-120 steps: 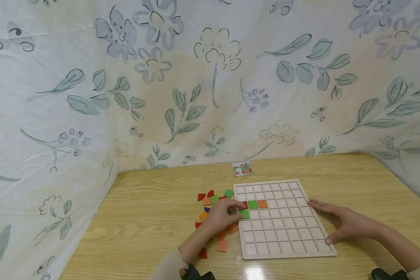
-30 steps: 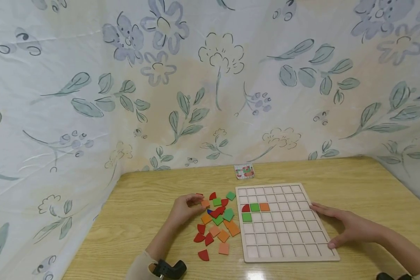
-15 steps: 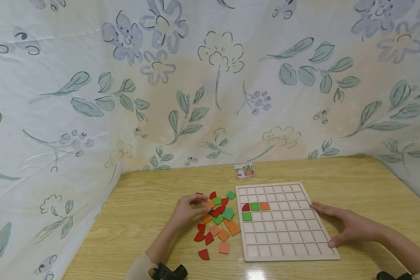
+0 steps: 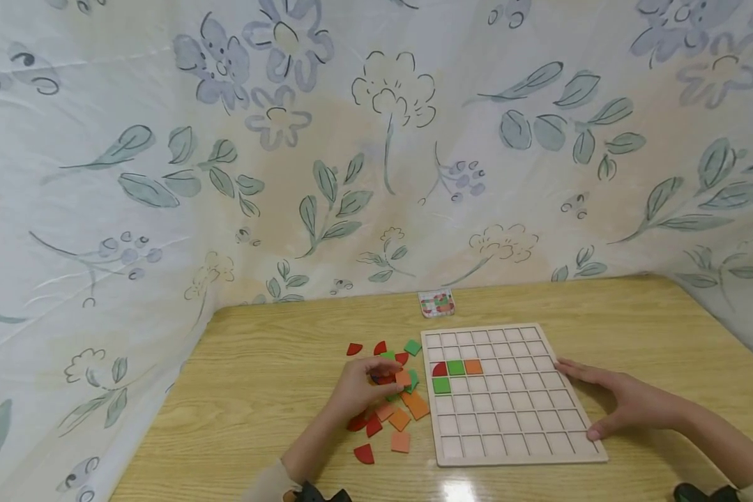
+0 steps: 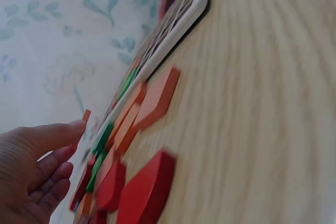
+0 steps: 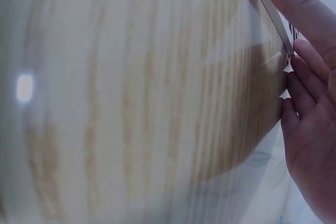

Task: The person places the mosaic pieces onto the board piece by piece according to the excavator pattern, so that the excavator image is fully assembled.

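My left hand [image 4: 360, 385] pinches a small orange square tile [image 4: 403, 378] between thumb and fingers, above a loose pile of tiles. In the left wrist view the tile [image 5: 86, 116] shows edge-on at the fingertips. To the right lies a pale wooden grid board [image 4: 508, 425]. Set in its left cells are a red quarter-circle tile [image 4: 439, 370], a green square [image 4: 455, 367], an orange square [image 4: 473, 367] and, one row nearer, another green square [image 4: 441, 385]. My right hand [image 4: 630, 401] rests with spread fingers and thumb against the board's right edge.
Loose red quarter-circles [image 4: 364, 454], orange squares [image 4: 400, 442] and green tiles [image 4: 412, 347] lie left of the board, some hidden by my left hand. A small patterned card [image 4: 436, 303] lies behind the board on the wooden table [image 4: 257, 376]. Flowered cloth [image 4: 326, 174] hangs at the back.
My left hand left the green tile on the board, went left to the pile and picked up an orange square. It now carries the square rightward over the pile. My right hand stays put.
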{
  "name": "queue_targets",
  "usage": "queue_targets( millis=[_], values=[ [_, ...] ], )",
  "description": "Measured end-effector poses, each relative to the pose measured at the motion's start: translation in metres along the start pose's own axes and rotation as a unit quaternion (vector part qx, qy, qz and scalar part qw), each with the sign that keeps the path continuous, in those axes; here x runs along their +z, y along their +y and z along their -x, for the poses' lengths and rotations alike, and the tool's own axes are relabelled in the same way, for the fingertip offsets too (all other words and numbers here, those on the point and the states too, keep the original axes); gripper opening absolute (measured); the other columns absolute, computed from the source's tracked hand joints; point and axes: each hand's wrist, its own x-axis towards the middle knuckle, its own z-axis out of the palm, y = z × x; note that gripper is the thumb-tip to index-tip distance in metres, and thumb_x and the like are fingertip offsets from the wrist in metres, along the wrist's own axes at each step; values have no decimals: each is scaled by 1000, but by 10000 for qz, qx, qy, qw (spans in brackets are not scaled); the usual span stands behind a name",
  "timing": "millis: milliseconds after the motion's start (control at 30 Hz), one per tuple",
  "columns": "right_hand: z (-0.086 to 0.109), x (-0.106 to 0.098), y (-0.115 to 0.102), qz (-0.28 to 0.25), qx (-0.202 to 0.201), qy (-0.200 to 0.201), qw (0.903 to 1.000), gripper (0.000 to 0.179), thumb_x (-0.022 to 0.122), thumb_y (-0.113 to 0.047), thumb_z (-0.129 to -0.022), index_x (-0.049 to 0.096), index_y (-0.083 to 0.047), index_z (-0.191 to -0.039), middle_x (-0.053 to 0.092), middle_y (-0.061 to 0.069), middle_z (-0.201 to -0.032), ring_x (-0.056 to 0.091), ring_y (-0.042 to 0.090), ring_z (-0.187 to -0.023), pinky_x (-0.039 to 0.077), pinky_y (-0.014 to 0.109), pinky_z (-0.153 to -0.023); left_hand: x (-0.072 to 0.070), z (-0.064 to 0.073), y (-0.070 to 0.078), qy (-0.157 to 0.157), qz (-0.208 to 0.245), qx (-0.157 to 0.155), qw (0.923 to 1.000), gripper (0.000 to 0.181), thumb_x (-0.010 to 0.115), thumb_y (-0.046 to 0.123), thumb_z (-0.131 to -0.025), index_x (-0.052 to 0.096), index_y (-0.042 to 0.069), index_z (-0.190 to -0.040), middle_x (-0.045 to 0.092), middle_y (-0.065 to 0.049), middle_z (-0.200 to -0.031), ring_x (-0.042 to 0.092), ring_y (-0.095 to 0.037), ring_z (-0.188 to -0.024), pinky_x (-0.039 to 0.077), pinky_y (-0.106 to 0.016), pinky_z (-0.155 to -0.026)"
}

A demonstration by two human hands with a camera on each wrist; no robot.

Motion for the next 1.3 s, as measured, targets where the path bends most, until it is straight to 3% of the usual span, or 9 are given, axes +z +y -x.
queue_targets(
  millis=[100, 367, 667, 1300],
  values=[
    [0, 0, -1, -18, 22, 7, 10000, 94, 79, -30, -67, 31, -3, -143, 17, -25, -147, 9, -24, -124, 7, -4, -90, 7, 1, 6, -94, -11, 181, 9998, 29, 76, 19, -75, 69, 12, -102, 67, -2, -101, 61, -22, -92, 50, -30, -78],
    [-1, 0, 0, -4, 115, -10, 9999, 94, 79, -31, -67, 30, -4, -143, 16, -26, -146, 8, -24, -123, 7, -5, -89, 29, 5, 16, -198, -94, 149, 9996, 24, 78, 27, -74, 71, 20, -96, 67, 10, -96, 61, -11, -86, 49, -24, -75],
    [-1, -2, 0, -40, 169, -58, 9998, 95, 79, -29, -67, 29, -4, -144, 15, -29, -145, 7, -25, -123, 7, -5, -89, 49, 7, 22, -165, -1029, 581, 9929, 22, 75, 29, -76, 71, 21, -96, 66, 15, -94, 54, -3, -93, 44, -21, -80],
    [3, 5, -8, -191, 143, -79, 9997, 94, 78, -28, -68, 29, -1, -143, 13, -28, -146, 6, -24, -125, 7, -4, -90, 56, 9, 19, -323, -1163, 932, 9883, 21, 74, 19, -77, 72, 21, -97, 67, 14, -92, 55, -1, -88, 45, -19, -79]
  ],
)
